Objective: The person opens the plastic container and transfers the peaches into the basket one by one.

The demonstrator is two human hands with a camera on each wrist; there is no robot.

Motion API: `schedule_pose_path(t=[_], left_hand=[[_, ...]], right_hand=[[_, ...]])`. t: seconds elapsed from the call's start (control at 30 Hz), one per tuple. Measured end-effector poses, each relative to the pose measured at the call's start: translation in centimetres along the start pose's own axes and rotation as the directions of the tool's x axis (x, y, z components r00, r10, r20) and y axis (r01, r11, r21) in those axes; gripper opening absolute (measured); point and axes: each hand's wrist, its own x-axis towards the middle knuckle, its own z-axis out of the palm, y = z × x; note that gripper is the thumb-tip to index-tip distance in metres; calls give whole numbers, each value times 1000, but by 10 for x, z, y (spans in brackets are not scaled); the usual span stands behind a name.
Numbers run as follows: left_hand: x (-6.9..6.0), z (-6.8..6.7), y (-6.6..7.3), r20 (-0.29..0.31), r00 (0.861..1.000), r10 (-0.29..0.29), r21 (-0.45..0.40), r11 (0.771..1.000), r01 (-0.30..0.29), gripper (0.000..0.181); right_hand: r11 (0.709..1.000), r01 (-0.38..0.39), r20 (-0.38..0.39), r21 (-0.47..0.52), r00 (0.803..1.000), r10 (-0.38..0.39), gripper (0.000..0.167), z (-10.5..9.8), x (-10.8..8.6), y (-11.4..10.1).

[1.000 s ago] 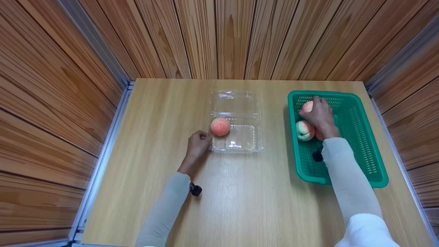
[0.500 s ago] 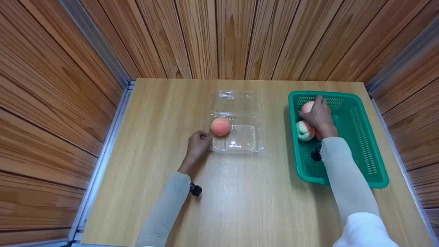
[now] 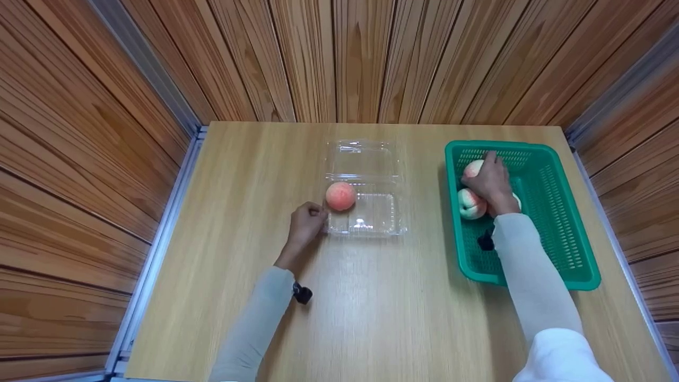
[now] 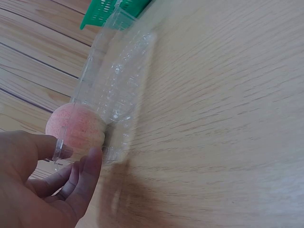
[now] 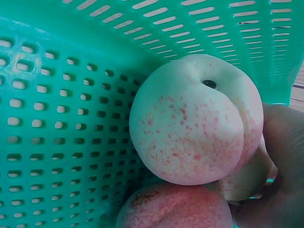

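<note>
My left hand [image 3: 307, 225] pinches the left rim of a clear plastic clamshell container [image 3: 374, 212], which lies with its lid folded back on the table. One pink peach [image 3: 341, 196] sits in the container's left side; the left wrist view shows the thumb and fingers [image 4: 88, 178] on the rim beside it. Inside the green basket, my right hand [image 3: 490, 183] grips a peach [image 3: 473, 168] at the far left corner. Another peach [image 3: 471, 204] lies just nearer; in the right wrist view a pale speckled peach [image 5: 194, 123] partly hides the gripped one.
The green plastic basket [image 3: 581, 254] with perforated walls stands on the right of the wooden table [image 3: 382, 318]. A further peach [image 3: 516, 201] shows partly under my right wrist. Wood-panelled walls [image 3: 360, 63] enclose the table at the back and sides.
My right hand has shifted slightly toward me and left, with the peach beneath it shifting a little too. Another peach now peeks out by the wrist. The left hand and container stay still.
</note>
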Motion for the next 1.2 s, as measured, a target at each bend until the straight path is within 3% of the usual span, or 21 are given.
schedule_pose_path(t=[0.23,0.5,0.83,1.2], left_hand=[[-1,-2,-1,19,1000,-9,-19,1000,9,14],[0,-2,-1,8,1000,10,-7,1000,-10,15],[-1,-1,-1,9,1000,27,-8,1000,-27,15],[-2,-1,0,10,1000,4,-10,1000,-4,12]], right_hand=[[1000,-11,23,-3,1000,12,83,3,-2,2],[1000,14,-6,-18,1000,-14,85,6,-2,4],[999,-6,31,-48,999,8,89,4,-3,3],[999,2,12,-54,1000,-2,86,6,-4,5]])
